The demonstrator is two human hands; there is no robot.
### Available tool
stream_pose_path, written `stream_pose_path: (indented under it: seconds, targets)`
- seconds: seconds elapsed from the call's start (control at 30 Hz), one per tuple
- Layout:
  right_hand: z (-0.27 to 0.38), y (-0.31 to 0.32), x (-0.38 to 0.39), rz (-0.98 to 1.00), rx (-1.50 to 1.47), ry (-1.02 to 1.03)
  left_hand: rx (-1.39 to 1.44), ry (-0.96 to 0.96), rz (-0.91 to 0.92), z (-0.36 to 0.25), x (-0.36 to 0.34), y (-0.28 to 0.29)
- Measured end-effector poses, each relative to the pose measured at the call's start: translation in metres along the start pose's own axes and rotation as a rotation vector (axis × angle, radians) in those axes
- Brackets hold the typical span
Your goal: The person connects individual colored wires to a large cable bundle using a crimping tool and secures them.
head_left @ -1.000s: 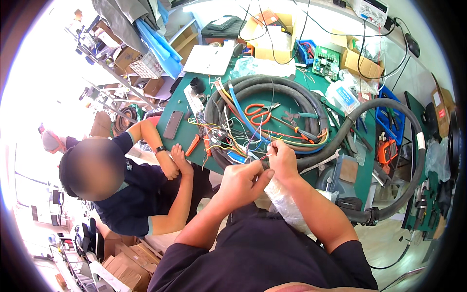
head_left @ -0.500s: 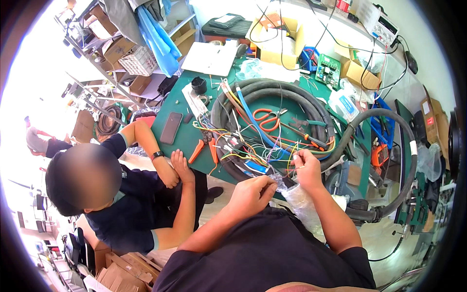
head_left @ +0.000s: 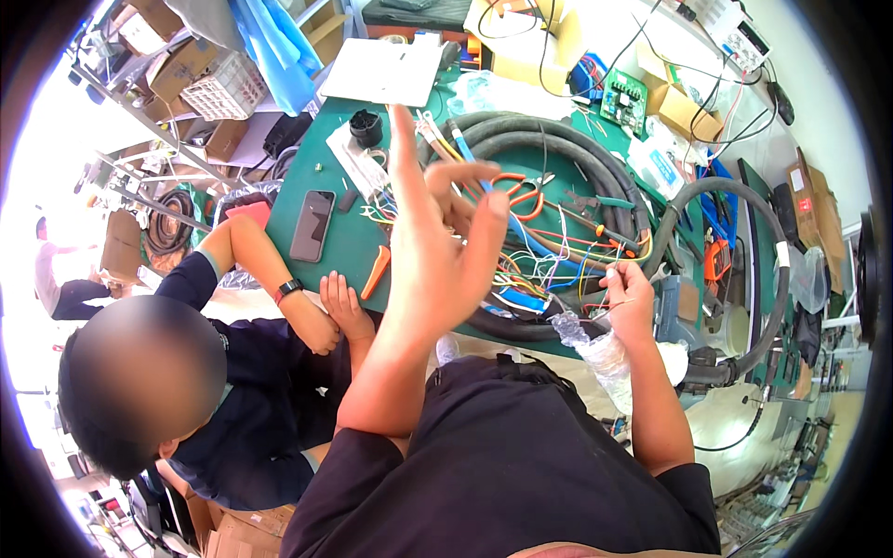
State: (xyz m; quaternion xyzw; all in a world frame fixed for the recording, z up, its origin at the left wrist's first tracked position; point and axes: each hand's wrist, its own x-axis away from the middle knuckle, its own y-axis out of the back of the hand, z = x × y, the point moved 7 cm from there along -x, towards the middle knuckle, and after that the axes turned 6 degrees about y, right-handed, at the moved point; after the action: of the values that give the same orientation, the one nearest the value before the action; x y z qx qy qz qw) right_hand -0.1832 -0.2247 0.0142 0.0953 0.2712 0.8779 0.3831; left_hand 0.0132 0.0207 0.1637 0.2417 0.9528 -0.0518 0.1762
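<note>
My left hand [head_left: 433, 251] is raised in front of the table, index finger stretched out and the others loosely bent, with nothing in it. My right hand [head_left: 631, 302] pinches a thin wire [head_left: 597, 306] at the end of a thick black cable, above a stretch wrapped in clear plastic film [head_left: 605, 365]. A bundle of thin coloured wires [head_left: 521, 279] spreads inside the coiled black cable [head_left: 558, 139]; my left hand hides part of it. Orange-handled cutters [head_left: 530, 200] lie within the coil.
A co-worker [head_left: 251, 400] sits at the left, arms folded at the edge of the green table [head_left: 279, 200]. A phone [head_left: 313, 226], an orange handle [head_left: 376, 272] and a black round part [head_left: 366, 128] lie near. A green circuit board [head_left: 623, 100] stands behind.
My left hand has left the film-wrapped cable and risen up over the wires, index finger extended. My right hand keeps its pinch. The view has shifted a little.
</note>
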Motion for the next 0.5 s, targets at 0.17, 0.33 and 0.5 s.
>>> stream_pose_path:
  seconds: [0.17,0.33,0.5]
  targets:
    - [0.0,0.001,0.001,-0.06,0.033,0.019,-0.101,-0.35,0.048,-0.05,0.009,0.004]
    - [0.01,0.001,0.003,-0.05,-0.025,-0.031,-0.222,0.108,0.406,0.02,0.054,-0.044]
    - [0.0,0.001,-0.001,-0.037,-0.055,0.027,-0.08,0.257,0.504,0.041,0.086,-0.063]
